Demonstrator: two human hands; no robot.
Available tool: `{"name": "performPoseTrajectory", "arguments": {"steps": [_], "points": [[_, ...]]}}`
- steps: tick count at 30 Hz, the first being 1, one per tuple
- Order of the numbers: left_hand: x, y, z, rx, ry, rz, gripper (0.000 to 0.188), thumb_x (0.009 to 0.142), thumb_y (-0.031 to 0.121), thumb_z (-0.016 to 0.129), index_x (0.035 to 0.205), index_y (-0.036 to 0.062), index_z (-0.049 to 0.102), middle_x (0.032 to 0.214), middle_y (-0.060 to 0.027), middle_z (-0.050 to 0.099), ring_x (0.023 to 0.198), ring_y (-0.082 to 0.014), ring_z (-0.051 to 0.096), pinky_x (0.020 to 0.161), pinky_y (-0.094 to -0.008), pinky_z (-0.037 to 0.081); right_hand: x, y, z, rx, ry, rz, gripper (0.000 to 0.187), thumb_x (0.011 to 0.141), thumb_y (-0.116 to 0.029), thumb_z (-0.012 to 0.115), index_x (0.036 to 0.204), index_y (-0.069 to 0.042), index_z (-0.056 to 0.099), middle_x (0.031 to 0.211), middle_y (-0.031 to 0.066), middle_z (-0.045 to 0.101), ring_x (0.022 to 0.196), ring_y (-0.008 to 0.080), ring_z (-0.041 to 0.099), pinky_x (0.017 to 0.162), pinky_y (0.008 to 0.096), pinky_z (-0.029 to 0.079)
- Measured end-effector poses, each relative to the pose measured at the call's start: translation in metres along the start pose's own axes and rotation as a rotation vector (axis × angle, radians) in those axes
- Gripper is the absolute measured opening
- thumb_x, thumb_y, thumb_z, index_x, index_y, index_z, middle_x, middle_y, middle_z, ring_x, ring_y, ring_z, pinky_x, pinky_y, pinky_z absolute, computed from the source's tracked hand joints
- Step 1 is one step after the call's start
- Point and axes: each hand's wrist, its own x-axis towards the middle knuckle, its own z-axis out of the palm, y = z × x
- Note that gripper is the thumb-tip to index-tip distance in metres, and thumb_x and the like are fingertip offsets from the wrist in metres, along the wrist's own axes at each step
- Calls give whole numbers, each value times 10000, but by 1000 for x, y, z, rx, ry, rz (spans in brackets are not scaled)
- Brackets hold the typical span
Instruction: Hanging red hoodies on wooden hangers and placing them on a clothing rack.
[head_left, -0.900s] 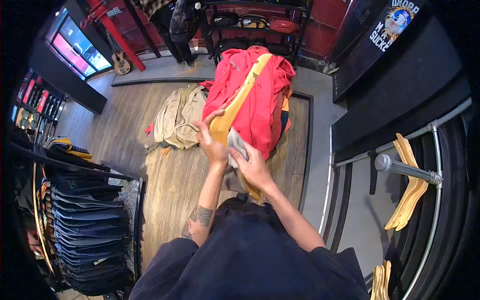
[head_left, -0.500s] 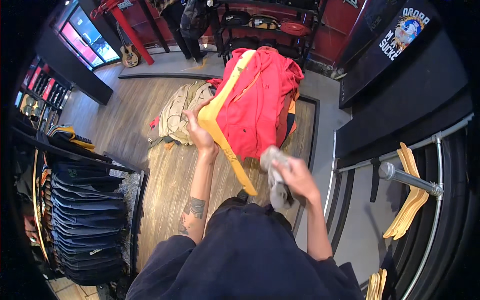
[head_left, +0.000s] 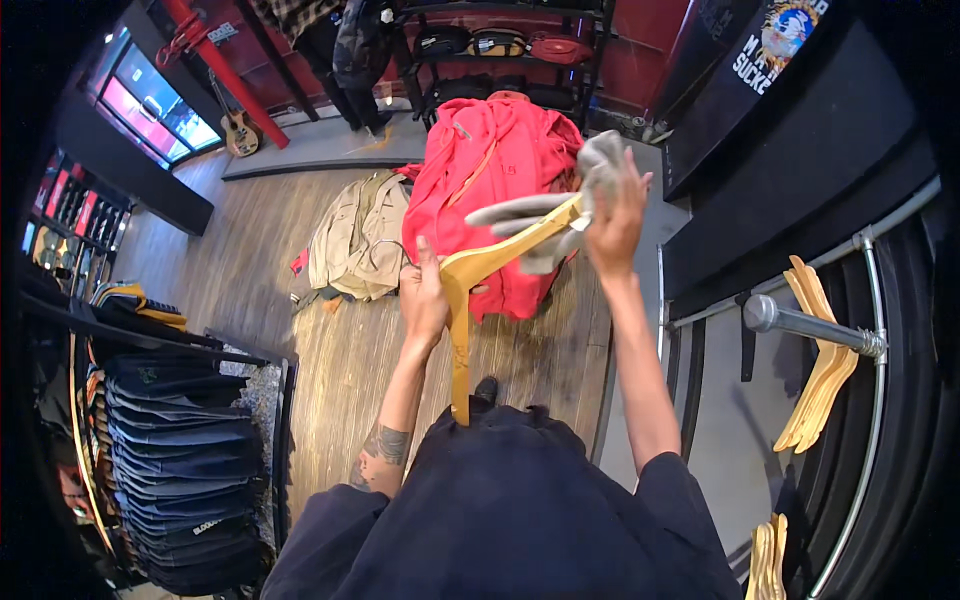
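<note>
Wooden floorboards (head_left: 345, 385) ran beneath the work, lit warm and brown. Over them, the left hand (head_left: 425, 300) had its fingers curled round the middle of a wooden hanger (head_left: 490, 260), just below the hook, its thumb pointing up. Near the end of the hanger's right arm, the right hand (head_left: 615, 228), fingers fairly straight and close together, had hold of a gray cloth (head_left: 603, 168), part of which hung blurred around the wood. The hanger's other arm pointed back toward the wearer's dark shirt (head_left: 500, 500). Just beyond lay a heap of red sweatshirts (head_left: 500, 150), with a tan jacket (head_left: 350, 228) beside it on the left. Farther out, dark clothes (head_left: 180, 440) hung in a row at left, more hangers (head_left: 825, 370) hung by a metal rail at right, and bags (head_left: 500, 42) sat on a back shelf.
</note>
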Motion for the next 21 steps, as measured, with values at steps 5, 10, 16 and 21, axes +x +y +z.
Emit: {"name": "performPoseTrajectory", "arguments": {"steps": [5,10,16,21], "points": [[-2,7,34,-226,107,4,710,1024,576,350,636,60,646,494,65,409,473,-48,328,457,-284,248,-21,-38,10,492,-454,87,382,920,-51,534,1280,-135,630,1443,127,500,1413,358,349,1177,484,226],[19,4,43,-937,-20,-5,746,1011,626,212,1073,15,635,1161,-123,666,999,-188,636,843,-324,524,-77,-110,21,723,-559,166,421,893,-49,577,1313,-71,583,1483,155,435,1426,367,316,1158,471,265],[55,-32,6,-848,224,-62,574,1040,563,130,742,114,330,1101,-145,623,1100,-244,542,1073,-394,376,-110,-126,-37,450,-885,82,474,877,-50,587,1347,-45,529,1473,192,411,1325,395,432,1058,423,421],[52,-27,11,-826,219,51,659,1042,535,194,1067,1,581,1112,-168,621,1123,-301,579,1039,-395,431,-129,-116,-56,430,-709,105,621,799,22,622,1399,-75,497,1237,187,522,1017,368,599,895,416,511]]}}
